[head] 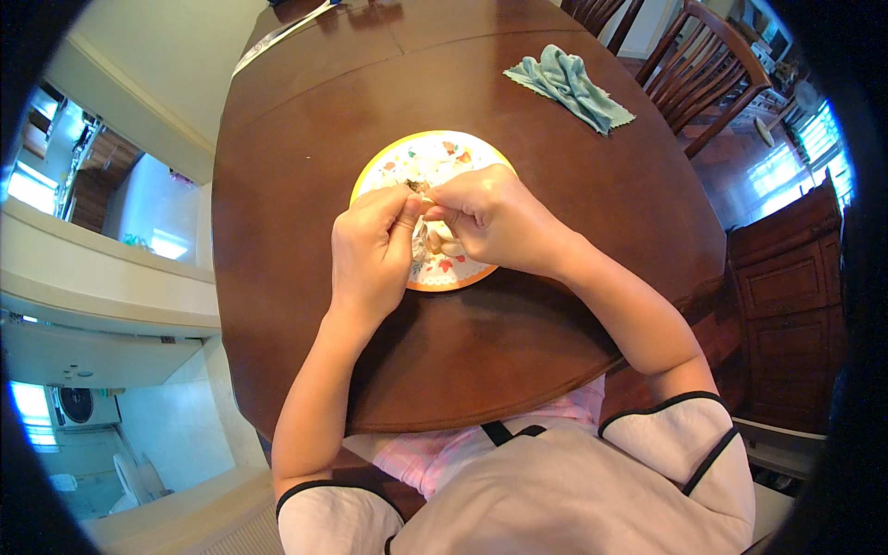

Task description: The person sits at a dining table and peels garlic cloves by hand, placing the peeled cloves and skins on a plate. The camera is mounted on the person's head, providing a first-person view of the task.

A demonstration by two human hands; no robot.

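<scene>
A round plate (444, 280) with an orange-yellow rim and printed leaves lies on the wooden table before me. Over its middle, the fingertips of my left hand (368, 243) and my right hand (496, 211) meet. Pinched between them is a small pale piece that looks like a garlic clove (428, 200), mostly covered by the fingers. Several whitish garlic cloves (449, 247) rest on the plate just below my fingertips. Pale bits that look like garlic skin (430, 166) lie on its far half. My hands hide the plate's left and right sides.
A crumpled blue-green cloth (569, 87) lies on the dark wooden table (298, 166) at the far right. Along the far left edge runs a pale strip (281, 38). Wooden chairs (701, 69) stand beyond the right edge, and a wooden cabinet (784, 305) is at the right.
</scene>
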